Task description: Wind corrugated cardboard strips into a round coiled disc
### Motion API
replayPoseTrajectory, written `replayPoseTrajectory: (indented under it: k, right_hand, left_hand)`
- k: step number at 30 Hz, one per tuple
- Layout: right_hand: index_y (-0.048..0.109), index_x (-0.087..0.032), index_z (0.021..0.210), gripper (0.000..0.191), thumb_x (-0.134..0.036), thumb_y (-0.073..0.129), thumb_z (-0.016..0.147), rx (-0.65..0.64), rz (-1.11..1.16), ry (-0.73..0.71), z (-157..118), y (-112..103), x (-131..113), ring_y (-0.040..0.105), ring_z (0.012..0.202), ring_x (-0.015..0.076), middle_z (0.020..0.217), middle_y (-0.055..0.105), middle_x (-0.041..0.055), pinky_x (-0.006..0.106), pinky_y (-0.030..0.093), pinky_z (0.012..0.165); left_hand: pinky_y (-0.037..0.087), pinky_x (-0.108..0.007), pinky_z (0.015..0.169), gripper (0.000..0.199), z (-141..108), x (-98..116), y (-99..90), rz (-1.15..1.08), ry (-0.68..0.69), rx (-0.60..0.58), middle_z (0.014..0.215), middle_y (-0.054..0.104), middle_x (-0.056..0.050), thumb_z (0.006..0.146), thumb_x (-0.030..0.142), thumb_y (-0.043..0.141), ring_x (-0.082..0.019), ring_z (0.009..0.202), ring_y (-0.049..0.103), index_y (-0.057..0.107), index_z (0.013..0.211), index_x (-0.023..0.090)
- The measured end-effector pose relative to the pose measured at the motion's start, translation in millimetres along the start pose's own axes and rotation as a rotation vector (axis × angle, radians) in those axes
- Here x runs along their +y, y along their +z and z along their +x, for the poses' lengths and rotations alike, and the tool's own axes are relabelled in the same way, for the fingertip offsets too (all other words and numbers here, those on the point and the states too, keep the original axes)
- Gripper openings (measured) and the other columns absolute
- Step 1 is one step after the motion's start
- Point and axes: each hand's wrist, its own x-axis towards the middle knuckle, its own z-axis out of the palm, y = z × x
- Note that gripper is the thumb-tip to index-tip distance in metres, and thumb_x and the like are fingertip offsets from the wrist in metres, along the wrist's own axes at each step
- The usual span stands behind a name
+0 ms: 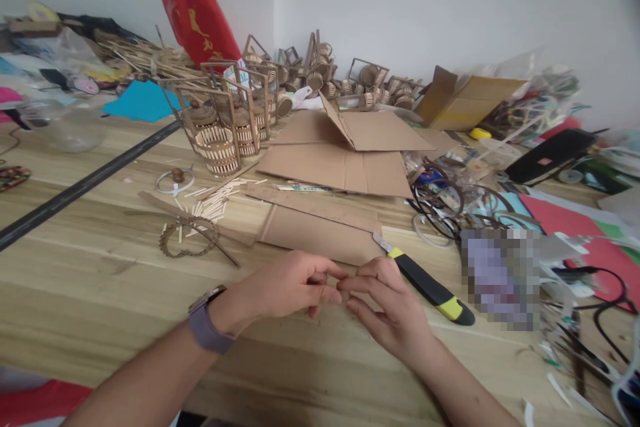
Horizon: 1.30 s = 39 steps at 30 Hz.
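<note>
Over the front middle of the wooden table, my left hand (295,285) and my right hand (393,307) meet at the fingertips. The fingers of both are bent and drawn together; whatever sits between them is too small or hidden to make out. A utility knife (425,283) with a black and yellow handle lies just right of my right hand, its blade out. Behind my hands is a flat cardboard strip (315,230). To the left, a notched ring of thin brown strip (187,240) rests near scattered short wooden sticks (217,203).
Slatted wooden baskets with tall handles (217,147) stand at back left, with more heaped by the wall. Folded cardboard (330,163) lies mid-table. A black strip (90,183) crosses the left side. Coiled bands (440,200) and coloured paper (575,233) crowd the right.
</note>
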Motion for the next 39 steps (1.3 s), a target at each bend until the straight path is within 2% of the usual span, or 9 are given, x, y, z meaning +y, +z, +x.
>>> replayPoseTrajectory:
  k: [3, 8, 11, 15, 20, 25, 30, 34, 39]
  right_hand:
    - [0.069, -0.022, 0.090, 0.006, -0.020, 0.063, 0.090, 0.006, 0.102, 0.058, 0, 1, -3, 0.058, 0.069, 0.0157, 0.074, 0.061, 0.0017, 0.029, 0.047, 0.063]
    - [0.071, -0.023, 0.086, 0.005, -0.026, 0.068, 0.087, 0.026, 0.264, 0.171, -1, 4, -7, 0.057, 0.065, 0.0153, 0.071, 0.059, 0.0009, 0.026, 0.048, 0.056]
    - [0.071, -0.024, 0.086, 0.003, -0.026, 0.069, 0.086, 0.038, 0.298, 0.176, 0, 5, -6, 0.057, 0.065, 0.0143, 0.071, 0.057, 0.0000, 0.024, 0.049, 0.056]
    - [0.070, -0.023, 0.093, 0.007, -0.021, 0.068, 0.086, 0.001, 0.170, 0.129, -2, 6, -2, 0.059, 0.071, 0.0158, 0.078, 0.059, 0.0020, 0.026, 0.050, 0.060]
    - [0.070, -0.023, 0.092, 0.007, -0.020, 0.067, 0.086, -0.011, 0.058, 0.106, -3, 4, 0, 0.059, 0.073, 0.0170, 0.079, 0.061, 0.0030, 0.029, 0.049, 0.063]
    - [0.070, -0.023, 0.086, 0.001, -0.024, 0.069, 0.086, 0.019, 0.207, 0.153, 3, -2, -5, 0.060, 0.068, 0.0153, 0.073, 0.061, 0.0009, 0.026, 0.050, 0.059]
    - [0.071, -0.023, 0.081, 0.007, -0.029, 0.073, 0.083, 0.075, 0.336, 0.208, 2, -1, -8, 0.058, 0.063, 0.0147, 0.067, 0.059, 0.0005, 0.025, 0.050, 0.055]
    - [0.072, -0.023, 0.081, 0.011, -0.034, 0.073, 0.083, 0.093, 0.381, 0.232, 1, 2, -9, 0.056, 0.061, 0.0144, 0.065, 0.058, 0.0000, 0.025, 0.050, 0.053]
    - [0.072, -0.024, 0.083, 0.011, -0.035, 0.073, 0.082, 0.081, 0.360, 0.232, 2, 2, -7, 0.057, 0.063, 0.0147, 0.069, 0.058, 0.0000, 0.026, 0.050, 0.055]
  left_hand:
    - [0.033, -0.020, 0.052, 0.033, 2, -3, 0.9, -0.082, 0.040, -0.066, 0.060, 0.056, 0.004, 0.087, 0.042, 0.062, -0.010, 0.053, 0.050, 0.071, 0.103, 0.014]
    - [0.031, -0.019, 0.049, 0.047, 2, -8, 2.6, -0.119, 0.126, -0.113, 0.060, 0.054, 0.004, 0.086, 0.059, 0.059, -0.009, 0.053, 0.048, 0.067, 0.093, 0.014]
    - [0.034, -0.019, 0.051, 0.051, 0, -9, 4.2, -0.071, 0.165, -0.067, 0.060, 0.053, 0.004, 0.087, 0.064, 0.054, -0.009, 0.053, 0.047, 0.065, 0.088, 0.014]
    - [0.033, -0.020, 0.049, 0.050, 2, -10, 9.1, 0.027, 0.174, 0.017, 0.056, 0.053, 0.004, 0.090, 0.061, 0.050, -0.009, 0.050, 0.047, 0.064, 0.082, 0.014]
    - [0.031, -0.021, 0.047, 0.046, 5, -11, 13.3, 0.056, 0.083, 0.115, 0.053, 0.052, 0.005, 0.088, 0.057, 0.056, -0.010, 0.048, 0.048, 0.064, 0.079, 0.013]
    - [0.031, -0.020, 0.050, 0.051, 5, -9, 8.8, -0.223, 0.079, -0.062, 0.061, 0.056, 0.004, 0.079, 0.063, 0.066, -0.009, 0.052, 0.048, 0.067, 0.092, 0.014]
    - [0.035, -0.022, 0.054, 0.058, 7, -5, 7.5, -0.414, 0.136, -0.178, 0.073, 0.058, 0.002, 0.069, 0.070, 0.070, -0.008, 0.056, 0.051, 0.064, 0.084, 0.015]
    - [0.037, -0.023, 0.055, 0.058, 8, -5, 8.1, -0.398, 0.172, -0.197, 0.070, 0.056, 0.002, 0.071, 0.071, 0.066, -0.009, 0.056, 0.050, 0.063, 0.083, 0.015]
    - [0.035, -0.021, 0.051, 0.058, 7, -12, 9.8, -0.316, 0.190, -0.127, 0.069, 0.057, 0.002, 0.076, 0.071, 0.062, -0.009, 0.055, 0.051, 0.063, 0.088, 0.014]
